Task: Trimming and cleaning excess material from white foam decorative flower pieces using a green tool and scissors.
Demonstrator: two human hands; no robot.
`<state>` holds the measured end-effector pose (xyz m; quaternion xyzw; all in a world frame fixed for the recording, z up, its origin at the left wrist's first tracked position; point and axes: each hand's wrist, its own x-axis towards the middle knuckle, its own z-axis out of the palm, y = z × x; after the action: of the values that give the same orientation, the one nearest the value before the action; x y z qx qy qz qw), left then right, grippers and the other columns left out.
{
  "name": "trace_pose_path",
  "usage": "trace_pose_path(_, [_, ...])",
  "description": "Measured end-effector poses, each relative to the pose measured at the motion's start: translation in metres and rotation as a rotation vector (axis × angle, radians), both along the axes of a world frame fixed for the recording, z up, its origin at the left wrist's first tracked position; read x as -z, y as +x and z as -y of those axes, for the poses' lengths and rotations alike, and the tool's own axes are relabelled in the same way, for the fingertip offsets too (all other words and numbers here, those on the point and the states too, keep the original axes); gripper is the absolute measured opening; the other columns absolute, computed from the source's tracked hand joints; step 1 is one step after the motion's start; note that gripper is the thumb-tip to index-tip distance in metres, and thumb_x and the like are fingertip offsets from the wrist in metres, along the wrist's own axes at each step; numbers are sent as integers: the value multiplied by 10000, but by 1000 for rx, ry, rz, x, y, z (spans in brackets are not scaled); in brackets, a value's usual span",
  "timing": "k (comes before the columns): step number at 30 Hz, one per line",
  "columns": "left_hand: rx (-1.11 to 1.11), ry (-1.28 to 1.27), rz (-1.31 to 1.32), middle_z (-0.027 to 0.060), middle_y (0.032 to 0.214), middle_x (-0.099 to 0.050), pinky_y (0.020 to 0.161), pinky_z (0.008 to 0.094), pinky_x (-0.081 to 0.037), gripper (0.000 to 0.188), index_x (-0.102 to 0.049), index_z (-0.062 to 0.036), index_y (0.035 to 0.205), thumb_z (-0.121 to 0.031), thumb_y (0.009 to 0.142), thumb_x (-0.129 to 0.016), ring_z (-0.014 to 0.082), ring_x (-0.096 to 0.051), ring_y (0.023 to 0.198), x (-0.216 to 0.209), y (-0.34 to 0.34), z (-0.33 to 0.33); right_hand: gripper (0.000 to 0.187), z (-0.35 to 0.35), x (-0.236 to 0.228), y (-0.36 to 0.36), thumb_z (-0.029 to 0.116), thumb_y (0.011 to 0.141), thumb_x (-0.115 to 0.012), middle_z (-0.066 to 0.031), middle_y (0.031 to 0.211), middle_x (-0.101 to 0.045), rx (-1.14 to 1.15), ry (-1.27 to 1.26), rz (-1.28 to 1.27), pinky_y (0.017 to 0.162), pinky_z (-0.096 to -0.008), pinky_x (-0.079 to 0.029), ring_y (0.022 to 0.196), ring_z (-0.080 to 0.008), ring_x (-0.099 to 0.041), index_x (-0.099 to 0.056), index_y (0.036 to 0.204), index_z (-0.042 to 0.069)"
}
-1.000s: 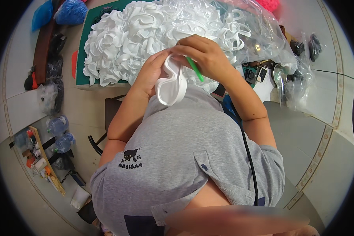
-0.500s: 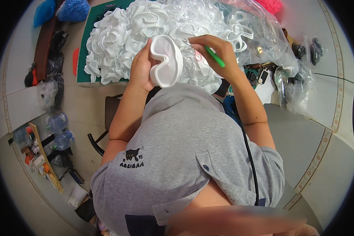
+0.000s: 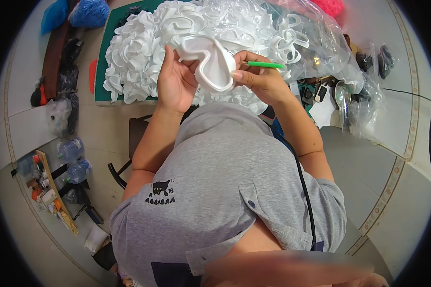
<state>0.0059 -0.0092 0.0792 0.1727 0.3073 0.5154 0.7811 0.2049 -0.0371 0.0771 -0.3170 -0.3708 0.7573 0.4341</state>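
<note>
A white goggle-shaped piece with a raised rim is held up above the far table. My right hand pinches its right end between thumb and fingers. That same hand also keeps hold of a slim green-handled tool with a thin metal tip, which lies across the fingers and points left. On the piece's left side is my left hand, palm up and open, its thumb standing apart and its fingers partly hidden behind the piece. Beneath and beyond both hands spreads a large heap of similar white pieces.
The heap rests on a green-topped table. Clear plastic sheeting covers its right part, near small dark items and white paper. A dark chair stands left of my lap. Large water bottles are on the left floor. A black cable runs down my shirt.
The goggle-shaped piece has turned and moved slightly right. My right hand has come onto its right end, with the green tool swung nearly level. My left hand has loosened its grip.
</note>
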Motion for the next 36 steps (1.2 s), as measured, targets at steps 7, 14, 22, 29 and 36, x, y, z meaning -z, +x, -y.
trace_pose_path(7, [-250,511,-802,90,1090,-443,862,322,-400,564,-451,-7,1196,-225,767,-746,211,-473,950,13,12,19,153,-3,13,-2,32,834,-641,-2,882,-602,301,154,-47,698,-199,-410,789,-58,-534,-546,953,50])
trace_pose_path(14, [-381,1020,-1243,3,888,-597,756,303,-424,256,-715,-120,933,-79,683,-752,181,-509,810,9,30,27,152,1,11,-16,4,822,-649,-23,888,-622,382,168,33,736,-217,-460,807,-81,-574,-551,931,45])
trace_pose_path(22, [-198,764,-985,13,783,-628,659,266,-450,148,-700,-55,827,10,698,-731,143,-565,725,20,16,22,155,6,16,-11,33,790,-697,-25,839,-633,355,239,335,744,-222,-463,791,-87,-584,-574,885,34])
trace_pose_path(29, [13,319,-253,77,766,-652,820,288,-490,133,-641,28,800,88,695,-697,140,-625,758,18,-4,14,268,2,34,9,62,795,-695,-30,945,-625,234,126,-14,795,-248,-456,881,-100,-575,-584,1036,26])
trace_pose_path(36, [-76,510,-770,96,798,-611,876,347,-458,105,-625,35,859,-67,833,-620,184,-580,802,17,-25,-2,409,6,27,11,90,783,-711,-50,1033,-613,225,141,-160,884,-289,-440,958,-135,-574,-547,1149,11])
